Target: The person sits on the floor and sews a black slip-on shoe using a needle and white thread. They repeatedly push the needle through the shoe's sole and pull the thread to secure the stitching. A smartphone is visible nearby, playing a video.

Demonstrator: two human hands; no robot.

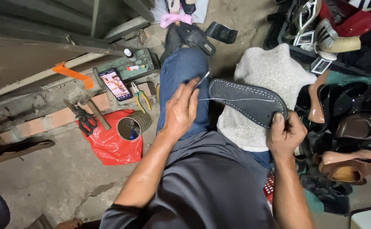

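Note:
A black shoe sole [247, 101] with white stitching round its edge lies across a white fluffy cloth [265, 74] on my right knee. My right hand [285, 133] grips the sole at its near end, thumb on top. My left hand [180, 110] rests over my left knee in blue jeans and pinches a thin metal awl or needle [202, 79] that points up toward the sole's far end. A white thread [219, 99] runs taut from my left hand to the sole.
On the floor at left lie a red plastic bag [113, 146], an open tin can [129, 128], a hammer [96, 112], pliers [139, 95] and a lit phone [115, 85] by a green tray [141, 63]. Several shoes [350, 123] pile at right.

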